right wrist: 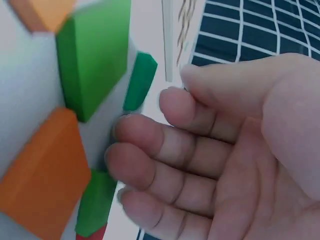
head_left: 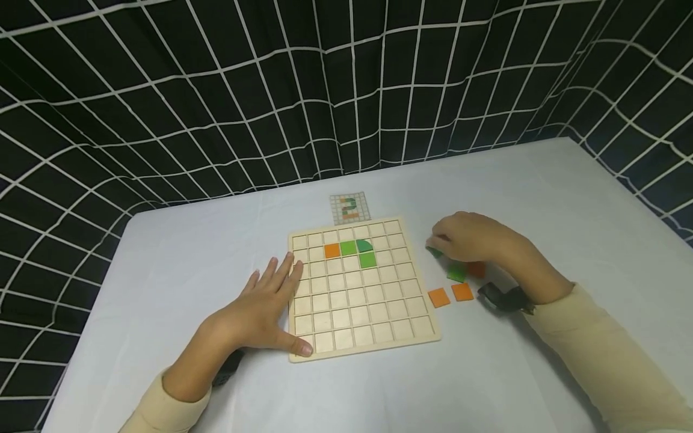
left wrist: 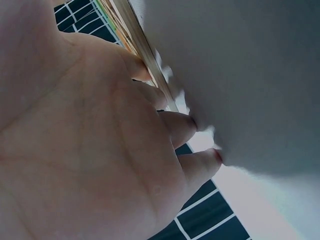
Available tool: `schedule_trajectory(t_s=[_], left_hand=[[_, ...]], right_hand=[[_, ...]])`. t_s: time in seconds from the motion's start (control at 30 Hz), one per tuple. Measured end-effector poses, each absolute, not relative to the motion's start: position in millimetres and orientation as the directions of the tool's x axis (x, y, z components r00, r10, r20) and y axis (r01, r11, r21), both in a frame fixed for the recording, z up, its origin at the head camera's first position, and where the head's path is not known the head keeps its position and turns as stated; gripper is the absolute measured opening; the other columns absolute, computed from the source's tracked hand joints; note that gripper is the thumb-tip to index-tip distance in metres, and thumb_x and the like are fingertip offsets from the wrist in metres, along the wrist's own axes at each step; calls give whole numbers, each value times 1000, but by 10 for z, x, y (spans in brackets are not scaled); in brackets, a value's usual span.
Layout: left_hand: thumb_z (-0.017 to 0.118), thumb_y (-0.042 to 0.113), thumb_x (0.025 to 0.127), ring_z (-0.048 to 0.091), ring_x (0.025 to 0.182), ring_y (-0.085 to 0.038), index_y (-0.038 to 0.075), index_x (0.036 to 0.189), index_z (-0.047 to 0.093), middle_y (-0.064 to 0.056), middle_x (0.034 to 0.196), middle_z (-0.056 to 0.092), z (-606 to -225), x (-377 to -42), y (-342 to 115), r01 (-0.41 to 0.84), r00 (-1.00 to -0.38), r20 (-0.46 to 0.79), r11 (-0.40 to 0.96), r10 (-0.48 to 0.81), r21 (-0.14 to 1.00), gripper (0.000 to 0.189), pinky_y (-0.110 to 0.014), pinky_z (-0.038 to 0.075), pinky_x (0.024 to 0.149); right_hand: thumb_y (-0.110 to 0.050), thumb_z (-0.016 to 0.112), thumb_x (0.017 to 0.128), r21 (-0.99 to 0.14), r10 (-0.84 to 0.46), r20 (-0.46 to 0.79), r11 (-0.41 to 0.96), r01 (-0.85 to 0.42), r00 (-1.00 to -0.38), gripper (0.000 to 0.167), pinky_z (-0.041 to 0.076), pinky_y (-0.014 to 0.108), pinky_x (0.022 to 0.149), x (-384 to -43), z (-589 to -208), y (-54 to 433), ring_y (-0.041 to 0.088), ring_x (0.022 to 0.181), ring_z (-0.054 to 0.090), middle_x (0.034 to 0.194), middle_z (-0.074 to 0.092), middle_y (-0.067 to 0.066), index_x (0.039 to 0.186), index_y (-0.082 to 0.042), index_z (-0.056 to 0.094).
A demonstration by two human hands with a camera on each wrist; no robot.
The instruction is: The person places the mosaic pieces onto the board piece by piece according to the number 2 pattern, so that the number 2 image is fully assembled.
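My left hand (head_left: pixel 262 313) lies with fingers spread along the left edge of a wooden grid board (head_left: pixel 357 350), the thumb over its lower left corner. On the board sit an orange square tile (head_left: pixel 332 251), two light green square tiles (head_left: pixel 368 260) and a dark green tile with a rounded corner (head_left: pixel 364 245). My right hand (head_left: pixel 471 237) hovers right of the board over loose tiles. Its fingers are loosely bent, and nothing shows between thumb and forefinger in the right wrist view. A dark green tile (right wrist: pixel 140 81) lies just beyond the fingertips.
A small pattern card (head_left: pixel 349 208) lies behind the board. Near my right hand are a light green tile (head_left: pixel 457 272) and several orange tiles (head_left: pixel 462 292). White cloth (head_left: pixel 216 231) covers the table; a dark curtain with white grid lines (head_left: pixel 346 78) hangs behind.
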State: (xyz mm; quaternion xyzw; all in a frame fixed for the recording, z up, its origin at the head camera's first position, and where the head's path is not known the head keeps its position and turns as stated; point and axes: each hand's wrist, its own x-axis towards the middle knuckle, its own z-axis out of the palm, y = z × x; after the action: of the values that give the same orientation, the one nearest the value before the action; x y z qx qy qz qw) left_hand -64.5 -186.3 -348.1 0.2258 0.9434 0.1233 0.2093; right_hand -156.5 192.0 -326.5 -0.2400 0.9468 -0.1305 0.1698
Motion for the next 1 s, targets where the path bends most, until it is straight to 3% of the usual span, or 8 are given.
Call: schedule_trajectory(t_s=[0.1, 0.17, 0.27, 0.57, 0.7, 0.87, 1.0], left_hand=[[73, 82, 61, -6, 151, -40, 6, 161, 5, -15, 167, -7, -3475, -642, -1856, 375, -812, -337, 868, 477, 326, 143, -62, 2, 117], [73, 82, 61, -6, 150, -40, 5, 161, 5, -15, 166, -7, -3469, -643, -1853, 376, -812, -336, 868, 477, 325, 143, -62, 2, 117], [73, 82, 61, -6, 151, -40, 6, 161, 5, -15, 167, -7, -3470, -647, -1852, 376, -812, -335, 868, 477, 323, 143, -62, 2, 117], [72, 83, 60, -6, 150, -41, 5, 161, 5, -15, 166, -6, -3489, -647, -1861, 378, -813, -333, 868, 478, 323, 144, -62, 2, 117], [73, 82, 60, -6, 150, -40, 5, 161, 5, -15, 166, -6, -3494, -646, -1864, 376, -811, -335, 866, 480, 330, 144, -62, 2, 117], [72, 83, 60, -6, 150, -40, 5, 161, 5, -15, 166, -7, -3496, -642, -1865, 375, -812, -334, 866, 479, 331, 144, -62, 2, 117], [71, 84, 60, -7, 150, -40, 6, 161, 5, -14, 166, -7, -3495, -644, -1869, 375, -812, -336, 867, 478, 329, 144, -62, 2, 117]], right_hand=[[-13, 70, 93, -375, -493, -235, 841, -389, -838, 5, 49, 38, 68, -1576, -3258, 1911, 19, 72, 54, 76, 58, 1, 91, -9, 67], [-6, 75, 87, -388, -500, -229, 834, -393, -835, 17, 53, 41, 75, -1566, -3257, 1882, 21, 79, 56, 86, 63, 2, 104, -7, 70], [1, 76, 84, -397, -504, -249, 832, -387, -827, 28, 53, 44, 81, -1539, -3236, 1836, 24, 85, 57, 94, 66, 4, 111, -6, 71], [-6, 79, 83, -394, -482, -323, 851, -347, -815, 17, 50, 40, 74, -1566, -3263, 1877, 23, 81, 55, 84, 61, 3, 90, -10, 64], [-4, 78, 83, -470, -518, -317, 813, -343, -794, 19, 48, 38, 74, -1596, -3278, 1909, 22, 83, 54, 84, 61, 1, 90, -13, 63], [6, 68, 88, -632, -557, -334, 731, -258, -760, 14, 55, 36, 70, -1638, -3287, 1932, 21, 73, 60, 83, 64, 4, 93, -7, 68], [9, 64, 88, -663, -523, -353, 725, -187, -776, 17, 56, 34, 67, -1661, -3286, 1930, 20, 69, 62, 81, 67, 5, 93, -6, 71]])
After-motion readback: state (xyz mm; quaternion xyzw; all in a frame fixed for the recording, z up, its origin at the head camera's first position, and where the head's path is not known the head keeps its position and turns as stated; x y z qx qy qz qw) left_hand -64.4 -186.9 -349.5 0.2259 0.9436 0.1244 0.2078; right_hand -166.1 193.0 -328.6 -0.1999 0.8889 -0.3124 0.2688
